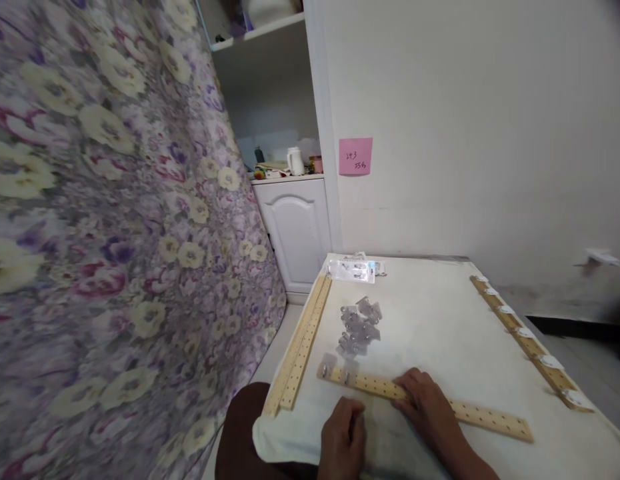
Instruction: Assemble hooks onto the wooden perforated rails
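Note:
A long wooden strip with rows of holes [490, 418] lies across the near part of a white table [440, 320]. My right hand [424, 400] rests flat on the middle of this strip, fingers together and stretched out. My left hand [344, 435] is just in front of the strip near its left end, fingers curled; whether it holds anything is hidden. A small metal piece sits at the strip's left end [326, 369]. A pile of small clear packets with metal parts [359, 327] lies just beyond the strip.
Two more perforated strips [303, 347] lie along the table's left edge, another with white clips [527, 341] along the right. A packet [353, 270] lies at the far edge. A floral cloth [105, 253] hangs at left; a white cabinet [295, 227] and a pink note [355, 156] stand behind.

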### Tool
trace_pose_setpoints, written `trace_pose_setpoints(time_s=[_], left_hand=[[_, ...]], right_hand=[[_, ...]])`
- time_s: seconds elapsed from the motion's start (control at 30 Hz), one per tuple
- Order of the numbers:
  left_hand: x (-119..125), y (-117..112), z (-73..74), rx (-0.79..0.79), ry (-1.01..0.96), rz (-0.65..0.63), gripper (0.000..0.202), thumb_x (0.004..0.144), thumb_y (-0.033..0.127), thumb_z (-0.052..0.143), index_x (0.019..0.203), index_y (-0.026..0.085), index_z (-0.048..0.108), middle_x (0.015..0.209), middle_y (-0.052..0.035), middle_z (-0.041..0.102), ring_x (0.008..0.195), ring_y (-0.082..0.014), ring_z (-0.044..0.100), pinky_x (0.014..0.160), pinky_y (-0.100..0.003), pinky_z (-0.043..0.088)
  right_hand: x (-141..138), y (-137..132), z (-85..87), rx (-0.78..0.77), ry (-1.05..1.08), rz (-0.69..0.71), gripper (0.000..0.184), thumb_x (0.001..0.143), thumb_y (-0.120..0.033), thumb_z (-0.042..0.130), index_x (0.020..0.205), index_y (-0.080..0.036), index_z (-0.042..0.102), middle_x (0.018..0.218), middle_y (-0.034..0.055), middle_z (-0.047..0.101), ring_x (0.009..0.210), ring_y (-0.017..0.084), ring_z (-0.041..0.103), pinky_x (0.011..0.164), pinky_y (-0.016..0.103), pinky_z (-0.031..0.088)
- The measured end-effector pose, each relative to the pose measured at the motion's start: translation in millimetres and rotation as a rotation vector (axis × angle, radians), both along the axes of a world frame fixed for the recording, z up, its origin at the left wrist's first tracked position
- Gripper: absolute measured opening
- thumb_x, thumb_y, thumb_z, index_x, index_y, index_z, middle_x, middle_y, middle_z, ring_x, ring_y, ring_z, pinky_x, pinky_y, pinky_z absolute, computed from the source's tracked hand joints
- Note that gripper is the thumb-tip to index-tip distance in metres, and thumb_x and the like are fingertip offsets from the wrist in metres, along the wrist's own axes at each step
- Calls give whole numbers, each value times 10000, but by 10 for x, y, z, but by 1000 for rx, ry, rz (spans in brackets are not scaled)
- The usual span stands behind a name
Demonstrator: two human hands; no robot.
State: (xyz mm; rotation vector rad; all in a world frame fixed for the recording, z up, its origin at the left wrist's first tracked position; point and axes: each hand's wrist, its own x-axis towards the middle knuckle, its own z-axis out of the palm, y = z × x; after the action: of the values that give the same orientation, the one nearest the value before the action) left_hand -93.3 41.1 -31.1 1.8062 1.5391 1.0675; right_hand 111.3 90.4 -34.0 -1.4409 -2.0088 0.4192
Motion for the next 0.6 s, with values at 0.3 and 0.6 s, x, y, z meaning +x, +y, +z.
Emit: trace_pose_setpoints(time_s=[0.3,0.6], left_hand=[[-9,14,-4,0,15,-7,192,872,238,410,817,211,593,786,-33,607,758,-159,580,710,-243,440],[-18,83,64,-8,113,-99,204,879,258,405,835,214,599,808,-46,634,764,-166,591,704,-239,443]], right_hand=[[-193,24,-101,-2,24,-22,177,739,-219,606,899,-273,658,939,37,640,902,240,561,777,340,432],[-226,48,-168,-66,49,-3,201,739,-236,608,933,-270,645,969,46,632,910,243,566,801,355,449]])
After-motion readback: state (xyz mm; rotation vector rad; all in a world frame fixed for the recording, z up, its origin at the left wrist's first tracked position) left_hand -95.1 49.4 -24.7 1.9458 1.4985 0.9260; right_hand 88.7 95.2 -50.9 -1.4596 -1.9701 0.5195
